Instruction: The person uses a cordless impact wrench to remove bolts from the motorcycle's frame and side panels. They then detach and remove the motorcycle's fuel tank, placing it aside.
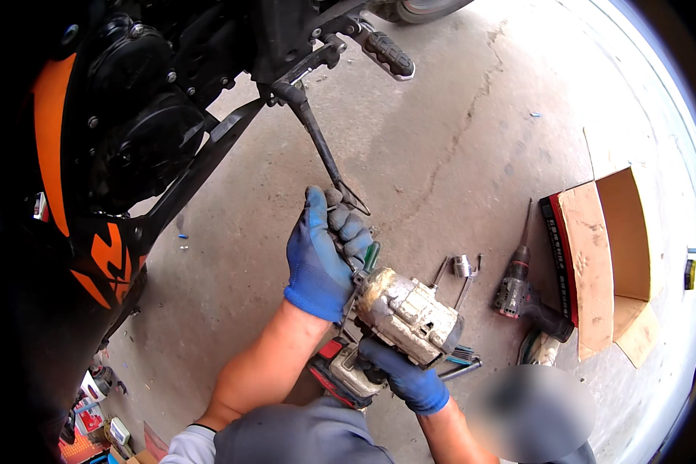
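One impact wrench [410,313] sits just ahead of my right hand [410,375], which is wrapped around its handle. Its nose points toward my left hand [319,259], stretched forward and curled near the kickstand [315,135]; whether those fingers clasp anything, I cannot tell.

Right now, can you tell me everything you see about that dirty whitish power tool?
The power tool has a chunky, cream-white body, scuffed and stained brownish grey, with a darker rear end. Its metal-looking nose points toward the gloved left hand; I can't tell whether they touch. A red-and-black block, probably its battery, sits at the handle's foot. The gloved right hand grips the handle, mostly hiding it.
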Demonstrator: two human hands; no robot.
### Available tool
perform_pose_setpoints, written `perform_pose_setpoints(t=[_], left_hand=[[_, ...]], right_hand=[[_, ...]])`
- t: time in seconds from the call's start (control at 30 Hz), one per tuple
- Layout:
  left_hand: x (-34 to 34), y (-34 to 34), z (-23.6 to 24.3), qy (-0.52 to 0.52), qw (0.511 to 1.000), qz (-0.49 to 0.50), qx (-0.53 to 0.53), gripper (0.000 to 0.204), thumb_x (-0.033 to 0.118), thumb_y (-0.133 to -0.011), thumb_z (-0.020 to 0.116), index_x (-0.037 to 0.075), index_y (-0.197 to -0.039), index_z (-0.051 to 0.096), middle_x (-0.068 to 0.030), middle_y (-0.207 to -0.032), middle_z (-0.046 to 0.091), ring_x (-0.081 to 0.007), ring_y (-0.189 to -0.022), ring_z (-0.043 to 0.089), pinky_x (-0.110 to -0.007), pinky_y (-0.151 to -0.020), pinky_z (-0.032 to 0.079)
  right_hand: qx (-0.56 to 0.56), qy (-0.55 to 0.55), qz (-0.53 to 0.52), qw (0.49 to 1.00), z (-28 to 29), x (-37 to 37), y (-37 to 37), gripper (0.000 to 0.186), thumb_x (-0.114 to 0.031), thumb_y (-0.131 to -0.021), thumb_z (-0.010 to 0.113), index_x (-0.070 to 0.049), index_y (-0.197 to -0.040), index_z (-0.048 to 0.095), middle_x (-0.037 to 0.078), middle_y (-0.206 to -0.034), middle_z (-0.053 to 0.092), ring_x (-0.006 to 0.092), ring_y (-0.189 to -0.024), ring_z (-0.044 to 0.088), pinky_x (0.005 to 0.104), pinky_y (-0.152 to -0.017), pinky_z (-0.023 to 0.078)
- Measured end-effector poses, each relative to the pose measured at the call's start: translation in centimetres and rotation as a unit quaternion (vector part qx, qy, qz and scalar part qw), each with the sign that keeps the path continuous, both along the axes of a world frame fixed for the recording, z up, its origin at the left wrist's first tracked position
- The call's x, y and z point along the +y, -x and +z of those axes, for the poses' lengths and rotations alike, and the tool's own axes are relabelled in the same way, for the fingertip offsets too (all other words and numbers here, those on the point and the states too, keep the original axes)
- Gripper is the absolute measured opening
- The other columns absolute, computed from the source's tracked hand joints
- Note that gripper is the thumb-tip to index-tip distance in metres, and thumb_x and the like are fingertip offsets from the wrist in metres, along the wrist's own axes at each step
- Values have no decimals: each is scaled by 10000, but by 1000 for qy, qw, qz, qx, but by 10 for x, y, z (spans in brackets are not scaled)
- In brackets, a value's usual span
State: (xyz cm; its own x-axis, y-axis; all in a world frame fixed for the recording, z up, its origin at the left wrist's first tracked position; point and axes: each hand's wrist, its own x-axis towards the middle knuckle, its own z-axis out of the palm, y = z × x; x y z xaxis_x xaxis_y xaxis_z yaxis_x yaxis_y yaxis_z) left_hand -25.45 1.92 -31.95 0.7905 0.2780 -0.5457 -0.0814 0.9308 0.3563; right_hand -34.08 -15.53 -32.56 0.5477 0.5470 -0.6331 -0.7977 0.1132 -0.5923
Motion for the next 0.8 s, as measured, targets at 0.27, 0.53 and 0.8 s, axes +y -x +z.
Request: perform_pose_setpoints(t=[0.27,0.53,0.8], left_hand=[[-6,4,4,-39,999,-4,28,283,409,-955,505,150,-841,501,55,-630,278,-76,-532,270,-222,-460,256],[-16,14,-5,-137,989,-50,35,275,393,-973,478,151,-843,482,36,-638,373,-101,-562,373,-252,-529,350],[6,7,-2,5,997,-81,-17,273,337,-983,453,118,-1053,601,-47,-832,633,-182,-750,595,-334,-726,482]], right_hand=[[-3,-9,-20,1000,-5,6,7,398,-67,-817,695,-18,-1193,571,41,-1034,623,90,-867,578,249,-743,495],[-158,35,-18,987,-11,10,7,268,-109,-851,657,-31,-1098,585,20,-843,610,94,-729,571,249,-633,464],[100,-154,-59,981,-8,-6,-16,350,-139,-809,602,27,-1105,517,77,-704,518,193,-688,515,330,-669,446]])
